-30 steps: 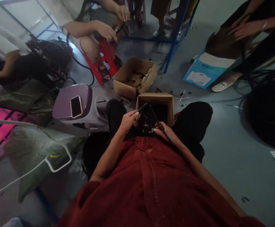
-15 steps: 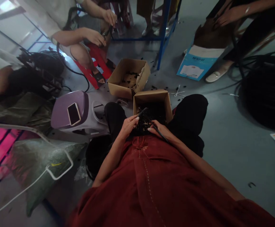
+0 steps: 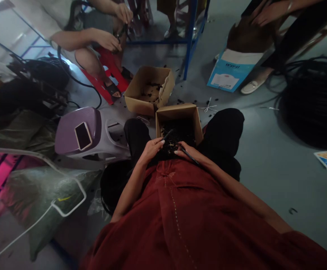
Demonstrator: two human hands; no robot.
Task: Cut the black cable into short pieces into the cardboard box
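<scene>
Head view, clock face centred on the hands.

Item: left hand (image 3: pixel 153 148), at nine o'clock, fingers closed on a slim dark piece (image 3: pixel 167 134) whose tip points to one o'clock, over the near carton. Exact nature of the piece too dim to tell.

Item: right hand (image 3: pixel 191 149), at three o'clock, gripping a black rod (image 3: pixel 190 155) that slants back towards four o'clock, over the wearer's lap. Whether the two held pieces touch, cannot tell.

Item: near carton (image 3: pixel 176 112), open-topped, at twelve o'clock, between the knees; contains dark scraps (image 3: pixel 180 127), individually indistinct.

Item: far carton (image 3: pixel 138 105), open, at eleven o'clock, just beside the near one; black bits on its bottom.

Item: purple stool (image 3: pixel 64 135), at nine o'clock, bearing a phone (image 3: pixel 83 135), dark screen upward.

Item: red stool (image 3: pixel 111 62), between ten and eleven o'clock, occupied by a co-worker.

Item: blue-and-white box (image 3: pixel 230 71), at one o'clock.

Item: black coil (image 3: pixel 312 108), between two and three o'clock, on the grey floor (image 3: pixel 264 183).

Item: green sack (image 3: pixel 48 191), between eight and nine o'clock.
</scene>
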